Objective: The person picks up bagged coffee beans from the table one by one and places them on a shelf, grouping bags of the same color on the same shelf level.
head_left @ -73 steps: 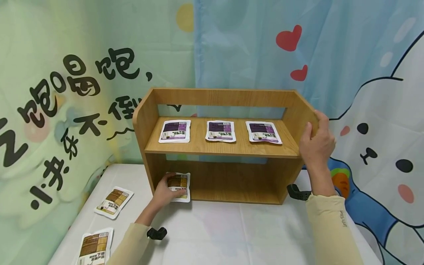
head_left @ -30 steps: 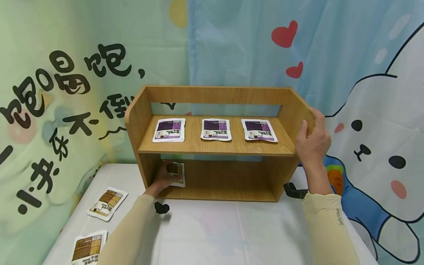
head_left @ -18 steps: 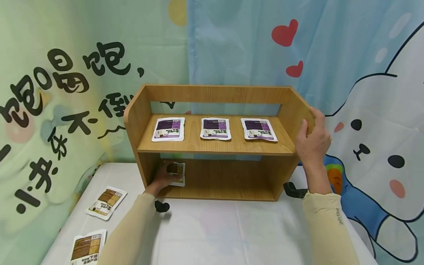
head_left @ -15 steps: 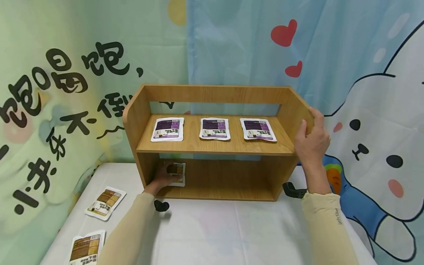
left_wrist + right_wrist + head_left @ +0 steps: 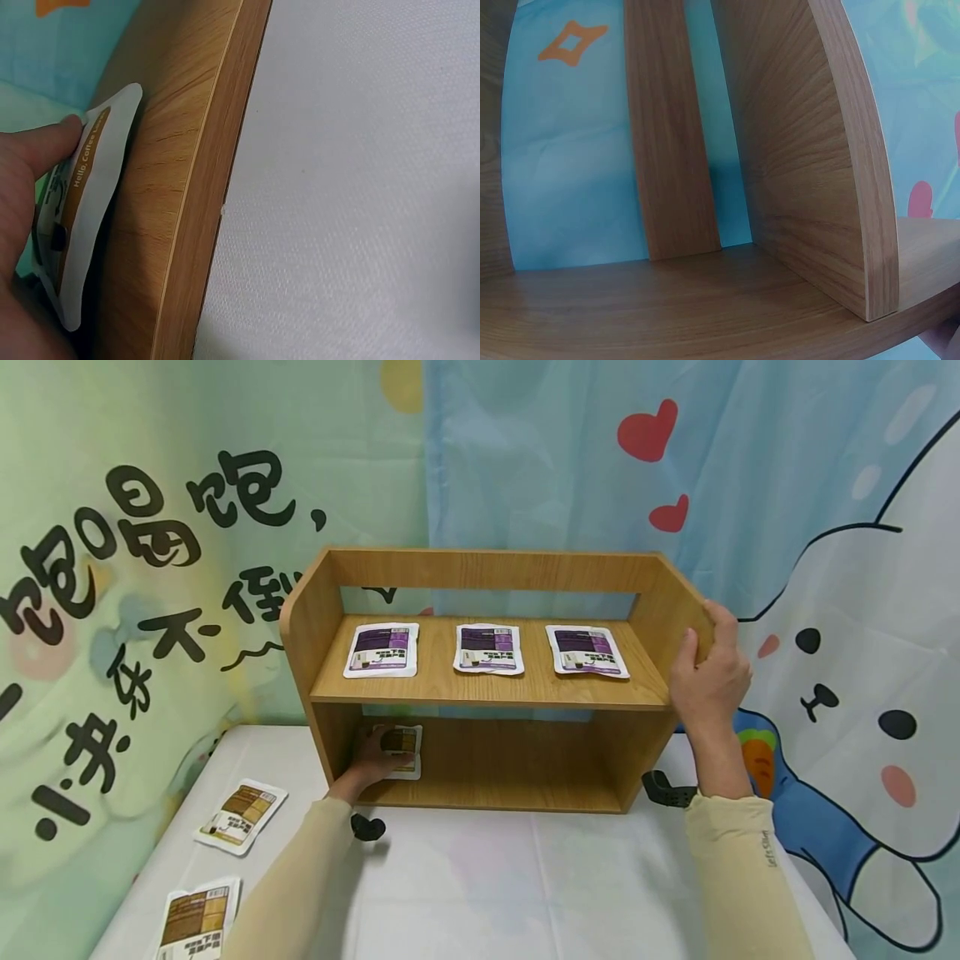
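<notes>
My left hand (image 5: 371, 758) reaches into the lower left of a two-tier wooden shelf (image 5: 487, 695). It grips a brown-and-white coffee pouch (image 5: 407, 767) by its sides, thumb toward the front. In the left wrist view the thumb presses the edge of the pouch (image 5: 101, 191), close above the lower board; the fingers behind are mostly hidden. My right hand (image 5: 708, 681) grips the right side panel of the shelf near its upper front edge. Only a bit of that hand (image 5: 945, 339) shows at the corner of the right wrist view.
Three purple-and-white pouches lie in a row on the upper tier: left (image 5: 382, 650), middle (image 5: 489, 648) and right (image 5: 587, 651). Two more brown pouches, one farther back (image 5: 242, 816) and one nearer (image 5: 198, 922), lie on the white table (image 5: 487, 885) at the left. Printed curtains hang behind.
My left hand has carried the coffee pouch from the shelf's front edge back into the lower tier, then hardly moved over the last second. My right hand keeps its grip on the side panel.
</notes>
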`<move>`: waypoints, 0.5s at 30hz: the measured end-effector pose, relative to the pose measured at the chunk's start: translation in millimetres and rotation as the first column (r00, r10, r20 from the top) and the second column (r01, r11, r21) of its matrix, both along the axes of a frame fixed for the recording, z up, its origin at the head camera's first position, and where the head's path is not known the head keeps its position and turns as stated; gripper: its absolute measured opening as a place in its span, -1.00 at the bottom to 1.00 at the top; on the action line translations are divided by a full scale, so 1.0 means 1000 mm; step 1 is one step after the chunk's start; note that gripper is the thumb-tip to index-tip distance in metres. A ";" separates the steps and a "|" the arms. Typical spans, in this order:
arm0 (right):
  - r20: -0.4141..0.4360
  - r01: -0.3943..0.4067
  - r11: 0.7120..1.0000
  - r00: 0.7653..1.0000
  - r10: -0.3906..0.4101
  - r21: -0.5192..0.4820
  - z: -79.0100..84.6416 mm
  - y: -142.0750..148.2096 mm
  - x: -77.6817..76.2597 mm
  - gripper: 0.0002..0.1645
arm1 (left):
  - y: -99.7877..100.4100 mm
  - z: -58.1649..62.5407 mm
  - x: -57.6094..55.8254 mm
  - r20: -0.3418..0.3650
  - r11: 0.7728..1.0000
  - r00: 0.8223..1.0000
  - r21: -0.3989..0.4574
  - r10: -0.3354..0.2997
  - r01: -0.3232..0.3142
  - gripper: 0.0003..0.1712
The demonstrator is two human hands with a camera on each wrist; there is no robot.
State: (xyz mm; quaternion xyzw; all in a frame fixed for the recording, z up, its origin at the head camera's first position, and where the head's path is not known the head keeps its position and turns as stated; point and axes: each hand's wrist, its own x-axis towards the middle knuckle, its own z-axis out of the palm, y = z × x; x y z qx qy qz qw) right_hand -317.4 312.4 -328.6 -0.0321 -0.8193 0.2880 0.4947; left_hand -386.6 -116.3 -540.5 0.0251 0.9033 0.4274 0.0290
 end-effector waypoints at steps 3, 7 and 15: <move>0.003 -0.001 1.000 1.000 0.001 -0.002 0.000 0.000 0.000 -0.55 | 0.000 0.001 0.002 -0.007 1.000 1.000 0.009 -0.002 0.002 -0.13; 0.008 -0.002 1.000 1.000 0.002 -0.006 -0.001 0.000 0.000 -0.54 | -0.001 -0.002 0.003 -0.005 1.000 1.000 0.015 -0.001 0.001 -0.12; 0.011 0.002 1.000 1.000 -0.002 -0.007 -0.001 0.000 0.000 -0.54 | 0.001 0.001 0.010 -0.059 1.000 0.998 0.022 0.009 -0.008 -0.14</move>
